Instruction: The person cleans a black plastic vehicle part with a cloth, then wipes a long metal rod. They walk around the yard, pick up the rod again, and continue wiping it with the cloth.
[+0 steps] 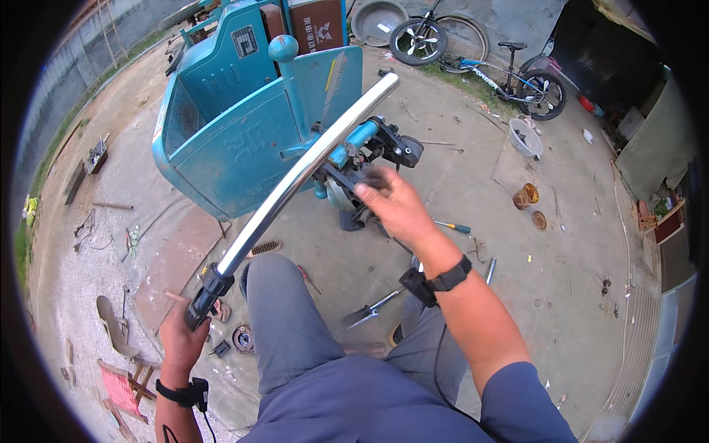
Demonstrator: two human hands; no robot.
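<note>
My left hand (180, 335) is wrapped around the black grip and switch housing (207, 296) at the near end of a bent chrome handlebar (310, 166). The bar slants up and away, its far end bare and free in the air. Beyond it stands the turquoise front panel (232, 152) of a cargo tricycle, with a short blue tube (360, 141) and a black front assembly (407, 152) below the bar. My right hand (396, 205) is beside that assembly, near a dark flat bar (339, 176). Blur hides whether its fingers hold anything.
Around me on the concrete lie a screwdriver (457, 227), a wire brush (265, 248), a round brake part (242, 339) and a rod with a dark grip (360, 315). A folding stool (124, 385) is at left. A basin (525, 138), rusty can (525, 196) and bicycle (498, 83) are at right.
</note>
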